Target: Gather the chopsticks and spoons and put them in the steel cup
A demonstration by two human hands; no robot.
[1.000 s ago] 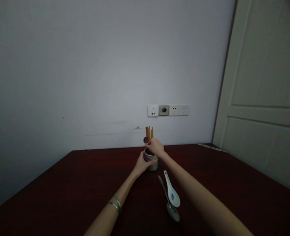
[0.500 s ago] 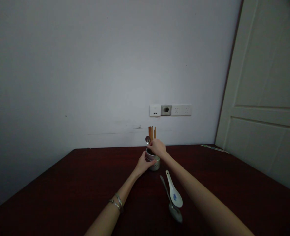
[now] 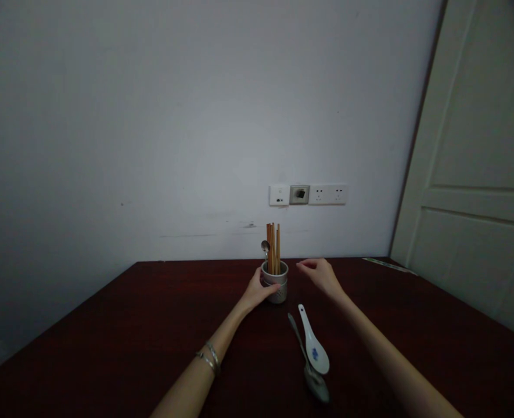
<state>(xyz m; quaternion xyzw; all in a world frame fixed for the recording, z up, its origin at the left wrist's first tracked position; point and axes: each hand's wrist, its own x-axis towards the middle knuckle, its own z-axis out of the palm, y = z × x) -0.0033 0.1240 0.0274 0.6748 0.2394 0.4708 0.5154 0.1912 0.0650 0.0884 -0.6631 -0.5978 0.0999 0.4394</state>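
A small pale utensil cup (image 3: 278, 285) stands on the dark red table (image 3: 121, 342) near the wall. Wooden chopsticks (image 3: 273, 247) and a small metal spoon (image 3: 265, 248) stick up out of it. My left hand (image 3: 257, 290) is wrapped round the cup's left side. My right hand (image 3: 321, 274) hovers to the right of the cup, fingers loosely curled with nothing in them. A white ceramic spoon with a blue mark (image 3: 313, 347) and a metal spoon (image 3: 309, 370) lie side by side on the table below my right hand.
A grey wall rises behind the table, with a row of sockets (image 3: 308, 194) above the cup. A white door (image 3: 478, 174) stands at the right. Two bangles (image 3: 208, 356) ring my left wrist.
My right hand has let go of the things in the cup and moved away to the right. The left hand stays on the cup. The view has shifted slightly.
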